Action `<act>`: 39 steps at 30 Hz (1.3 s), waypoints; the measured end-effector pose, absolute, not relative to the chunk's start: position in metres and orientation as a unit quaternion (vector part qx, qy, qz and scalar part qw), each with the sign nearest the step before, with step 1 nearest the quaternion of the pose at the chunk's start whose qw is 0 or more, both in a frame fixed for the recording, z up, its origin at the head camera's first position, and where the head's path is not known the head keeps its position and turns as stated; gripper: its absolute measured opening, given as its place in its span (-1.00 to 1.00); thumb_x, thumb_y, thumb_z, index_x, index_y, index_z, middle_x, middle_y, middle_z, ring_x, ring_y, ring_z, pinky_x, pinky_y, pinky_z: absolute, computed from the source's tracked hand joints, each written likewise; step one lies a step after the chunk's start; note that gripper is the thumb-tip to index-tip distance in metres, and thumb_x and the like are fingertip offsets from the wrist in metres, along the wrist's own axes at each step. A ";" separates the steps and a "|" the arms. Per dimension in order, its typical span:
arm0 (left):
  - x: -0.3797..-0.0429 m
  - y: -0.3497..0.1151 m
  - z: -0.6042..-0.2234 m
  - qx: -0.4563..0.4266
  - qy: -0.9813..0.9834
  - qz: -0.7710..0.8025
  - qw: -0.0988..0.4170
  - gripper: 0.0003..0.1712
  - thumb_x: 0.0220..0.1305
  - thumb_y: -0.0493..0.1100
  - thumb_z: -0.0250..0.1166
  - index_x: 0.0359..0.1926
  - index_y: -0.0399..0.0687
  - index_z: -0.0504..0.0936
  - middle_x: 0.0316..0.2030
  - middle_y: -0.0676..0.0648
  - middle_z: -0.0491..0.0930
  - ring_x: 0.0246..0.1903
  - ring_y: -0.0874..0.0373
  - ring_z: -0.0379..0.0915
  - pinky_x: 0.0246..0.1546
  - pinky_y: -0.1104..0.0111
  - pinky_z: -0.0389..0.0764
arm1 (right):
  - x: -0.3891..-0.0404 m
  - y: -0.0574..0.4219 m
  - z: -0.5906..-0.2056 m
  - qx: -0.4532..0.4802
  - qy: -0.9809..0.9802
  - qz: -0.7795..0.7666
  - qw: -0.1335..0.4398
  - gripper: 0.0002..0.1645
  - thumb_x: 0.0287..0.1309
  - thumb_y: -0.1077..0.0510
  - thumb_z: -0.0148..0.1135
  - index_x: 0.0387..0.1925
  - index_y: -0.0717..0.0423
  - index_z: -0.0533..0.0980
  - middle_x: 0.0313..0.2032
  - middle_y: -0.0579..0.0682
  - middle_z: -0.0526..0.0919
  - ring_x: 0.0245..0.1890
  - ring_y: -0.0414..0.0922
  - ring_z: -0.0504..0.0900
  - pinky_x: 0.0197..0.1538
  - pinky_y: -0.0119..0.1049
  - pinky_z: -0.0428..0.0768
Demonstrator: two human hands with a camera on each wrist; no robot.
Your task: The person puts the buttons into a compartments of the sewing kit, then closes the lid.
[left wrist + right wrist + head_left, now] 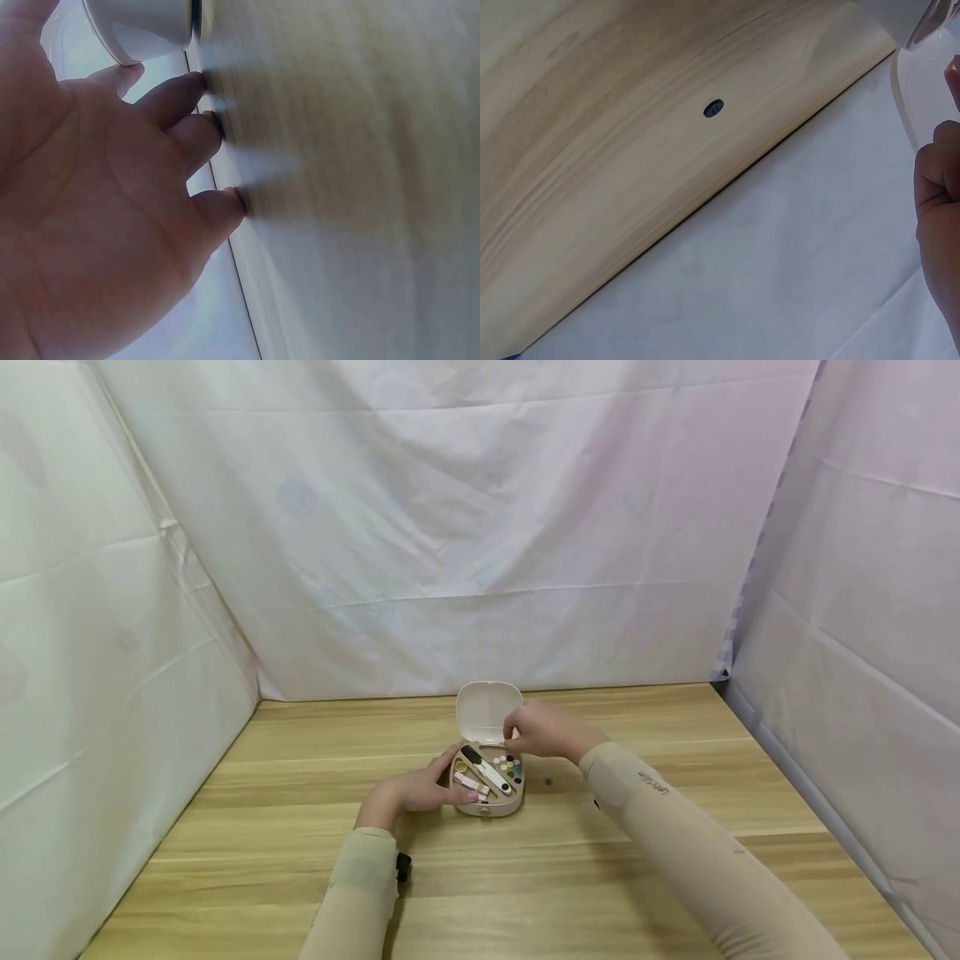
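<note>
A small white sewing kit box (491,810) stands on the table with its lid (489,712) raised at the back. My left hand (420,787) grips its left side, thumb over the front edge; the other fingertips touch the tabletop in the left wrist view. Inside lie a white tool with a black end (487,770), a pink-and-white strip (471,783), a gold-coloured round piece (461,766) and several coloured buttons (510,766). My right hand (551,732) has curled fingers at the box's back right corner, beside the lid. I cannot tell whether its hidden fingertips hold anything.
A small dark button (714,109) lies on the wooden table (300,793), just right of the box. White cloth (480,527) hangs behind the table and along both sides.
</note>
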State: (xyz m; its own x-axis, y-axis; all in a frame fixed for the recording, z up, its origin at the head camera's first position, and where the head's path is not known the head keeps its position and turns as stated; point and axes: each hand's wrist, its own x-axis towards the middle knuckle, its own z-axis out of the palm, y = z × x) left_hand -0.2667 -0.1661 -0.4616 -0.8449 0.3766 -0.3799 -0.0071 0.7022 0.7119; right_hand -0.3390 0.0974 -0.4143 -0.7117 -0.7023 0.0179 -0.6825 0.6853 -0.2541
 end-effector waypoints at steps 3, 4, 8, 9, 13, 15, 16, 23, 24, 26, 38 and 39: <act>-0.266 -0.166 -0.461 0.106 0.886 0.371 0.256 0.29 0.28 0.37 0.45 0.75 0.40 -0.20 0.72 -0.28 -0.11 0.64 -0.47 -0.06 0.58 -0.38 0.07 | -0.339 0.094 -0.418 -0.386 0.915 -0.118 0.031 -0.91 0.26 0.14 0.39 -0.33 0.02 0.77 -0.51 -0.18 0.70 -0.53 -0.27 0.49 -0.34 -0.34 0.55; -0.266 -0.166 -0.461 0.107 0.886 0.371 0.256 0.29 0.28 0.36 0.45 0.75 0.40 -0.20 0.72 -0.28 -0.11 0.64 -0.47 -0.07 0.57 -0.38 0.07 | -0.339 0.093 -0.419 -0.388 0.914 -0.116 0.027 -0.91 0.25 0.14 0.39 -0.34 0.01 0.77 -0.50 -0.18 0.72 -0.51 -0.27 0.51 -0.31 -0.33 0.57; -0.266 -0.166 -0.461 0.106 0.884 0.374 0.259 0.28 0.28 0.36 0.45 0.74 0.41 -0.21 0.72 -0.28 -0.11 0.64 -0.47 -0.08 0.58 -0.38 0.06 | -0.338 0.093 -0.425 -0.400 0.911 -0.100 0.017 -0.93 0.23 0.15 0.43 -0.35 0.00 0.78 -0.43 -0.16 0.77 -0.44 -0.25 0.57 -0.22 -0.29 0.63; -0.266 -0.166 -0.461 0.106 0.884 0.374 0.259 0.28 0.29 0.37 0.44 0.74 0.41 -0.21 0.72 -0.28 -0.12 0.64 -0.47 -0.08 0.58 -0.38 0.05 | -0.338 0.093 -0.427 -0.405 0.909 -0.093 0.012 -0.93 0.24 0.14 0.44 -0.35 0.00 0.78 -0.41 -0.15 0.77 -0.43 -0.25 0.58 -0.21 -0.28 0.65; -0.267 -0.167 -0.462 0.104 0.884 0.374 0.260 0.28 0.28 0.38 0.44 0.74 0.43 -0.21 0.72 -0.28 -0.12 0.64 -0.47 -0.09 0.59 -0.38 0.04 | -0.335 0.094 -0.429 -0.422 0.904 -0.071 -0.002 -0.93 0.27 0.11 0.48 -0.32 0.00 0.79 -0.36 -0.12 0.81 -0.40 -0.22 0.65 -0.18 -0.25 0.69; -0.267 -0.166 -0.461 0.106 0.884 0.374 0.259 0.28 0.28 0.38 0.44 0.74 0.43 -0.21 0.72 -0.28 -0.12 0.64 -0.47 -0.09 0.58 -0.38 0.04 | -0.335 0.094 -0.430 -0.424 0.903 -0.066 -0.005 -0.92 0.29 0.10 0.48 -0.30 0.00 0.80 -0.33 -0.11 0.83 -0.37 -0.22 0.68 -0.16 -0.24 0.71; -0.267 -0.166 -0.461 0.105 0.884 0.375 0.259 0.28 0.28 0.39 0.44 0.74 0.44 -0.21 0.72 -0.27 -0.12 0.64 -0.47 -0.09 0.59 -0.38 0.04 | -0.334 0.094 -0.430 -0.423 0.904 -0.066 -0.004 -0.92 0.29 0.09 0.48 -0.29 0.00 0.80 -0.32 -0.11 0.83 -0.36 -0.21 0.69 -0.15 -0.23 0.72; -0.267 -0.166 -0.461 0.107 0.882 0.378 0.260 0.27 0.29 0.36 0.44 0.74 0.43 -0.21 0.73 -0.27 -0.13 0.65 -0.45 -0.11 0.59 -0.37 0.04 | -0.335 0.094 -0.432 -0.417 0.906 -0.070 0.003 -0.91 0.31 0.10 0.46 -0.26 0.01 0.81 -0.29 -0.09 0.85 -0.34 -0.21 0.72 -0.13 -0.22 0.74; -0.267 -0.166 -0.460 0.107 0.882 0.378 0.260 0.27 0.30 0.35 0.44 0.74 0.42 -0.21 0.73 -0.27 -0.13 0.65 -0.45 -0.11 0.59 -0.37 0.04 | -0.335 0.094 -0.432 -0.420 0.905 -0.072 0.000 -0.91 0.31 0.11 0.46 -0.26 0.01 0.81 -0.29 -0.09 0.85 -0.34 -0.20 0.72 -0.14 -0.22 0.74; -0.267 -0.166 -0.460 0.106 0.881 0.381 0.260 0.27 0.30 0.34 0.45 0.74 0.42 -0.21 0.73 -0.27 -0.14 0.66 -0.45 -0.13 0.59 -0.38 0.02 | -0.336 0.095 -0.432 -0.427 0.901 -0.073 -0.008 -0.92 0.30 0.14 0.45 -0.28 0.03 0.81 -0.30 -0.08 0.85 -0.35 -0.20 0.72 -0.14 -0.23 0.73; -0.268 -0.166 -0.462 0.106 0.881 0.381 0.259 0.27 0.30 0.33 0.45 0.74 0.41 -0.21 0.73 -0.26 -0.15 0.67 -0.43 -0.16 0.60 -0.38 -0.01 | -0.343 0.115 -0.416 -0.421 0.903 -0.077 0.021 -0.88 0.33 0.20 0.36 -0.26 0.11 0.79 -0.29 -0.01 0.85 -0.36 -0.21 0.70 -0.17 -0.26 0.72; -0.268 -0.166 -0.462 0.106 0.881 0.380 0.259 0.27 0.30 0.33 0.45 0.74 0.41 -0.21 0.73 -0.26 -0.16 0.67 -0.43 -0.16 0.60 -0.38 0.00 | -0.344 0.117 -0.414 -0.421 0.904 -0.074 0.021 -0.88 0.33 0.21 0.36 -0.27 0.11 0.79 -0.30 -0.02 0.84 -0.38 -0.23 0.68 -0.19 -0.28 0.71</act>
